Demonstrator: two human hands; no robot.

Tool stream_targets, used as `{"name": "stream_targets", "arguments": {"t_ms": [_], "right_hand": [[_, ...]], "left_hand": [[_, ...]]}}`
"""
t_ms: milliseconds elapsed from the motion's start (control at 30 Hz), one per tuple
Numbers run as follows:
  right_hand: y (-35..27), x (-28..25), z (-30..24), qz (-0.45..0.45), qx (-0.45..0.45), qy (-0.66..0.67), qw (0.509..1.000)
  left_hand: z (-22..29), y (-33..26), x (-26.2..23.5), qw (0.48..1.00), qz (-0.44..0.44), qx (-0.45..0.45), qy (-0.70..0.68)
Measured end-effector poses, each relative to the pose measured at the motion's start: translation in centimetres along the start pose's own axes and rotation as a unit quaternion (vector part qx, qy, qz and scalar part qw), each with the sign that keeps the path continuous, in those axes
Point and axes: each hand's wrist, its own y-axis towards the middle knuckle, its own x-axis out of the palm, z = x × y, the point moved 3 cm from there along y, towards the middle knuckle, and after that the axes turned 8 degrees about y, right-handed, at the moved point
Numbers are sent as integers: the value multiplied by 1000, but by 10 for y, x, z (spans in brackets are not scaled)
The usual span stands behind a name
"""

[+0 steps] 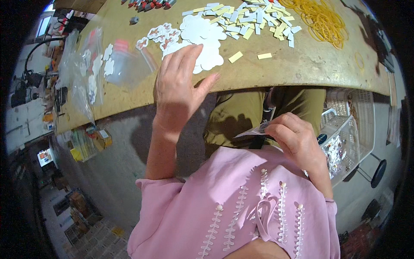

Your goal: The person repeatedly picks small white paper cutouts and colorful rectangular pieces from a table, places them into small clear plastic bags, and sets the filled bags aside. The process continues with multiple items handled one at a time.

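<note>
While your left hand [179, 84] rests with fingers [190, 58] loosely parted at smooth white scalloped cutouts [211, 56] on the scuffed counter [310, 67], your right hand [293, 138] pinches a thin, glossy plastic packet [251, 132] above your lap [233, 112].

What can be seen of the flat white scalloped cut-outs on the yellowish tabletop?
The flat white scalloped cut-outs look like thin, plain card with wavy edges. They lie loosely overlapping in a pile on the yellowish tabletop. The person's left hand hides part of the pile; contact is unclear. Small printed cut-outs lie to its left.
</note>
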Motion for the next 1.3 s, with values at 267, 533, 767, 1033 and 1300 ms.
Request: {"name": "stream_targets", "arguments": {"t_ms": [267,533,767,1033,1300], "right_hand": [[-4,2,10,39,-11,14,999],[0,6,10,34,-18,-23,999],[2,10,11,55,-19,-41,997],[4,11,11,74,-13,-60,995],[12,10,4,104,15,66,992]], "left_hand": [[-12,0,8,998,-50,29,-13],[11,-12,1,994,-73,76,-16],[4,-17,-1,995,-46,36,-79],[17,-24,-14,969,73,-89,-220],[77,-46,12,896,67,-105,-426]]}}
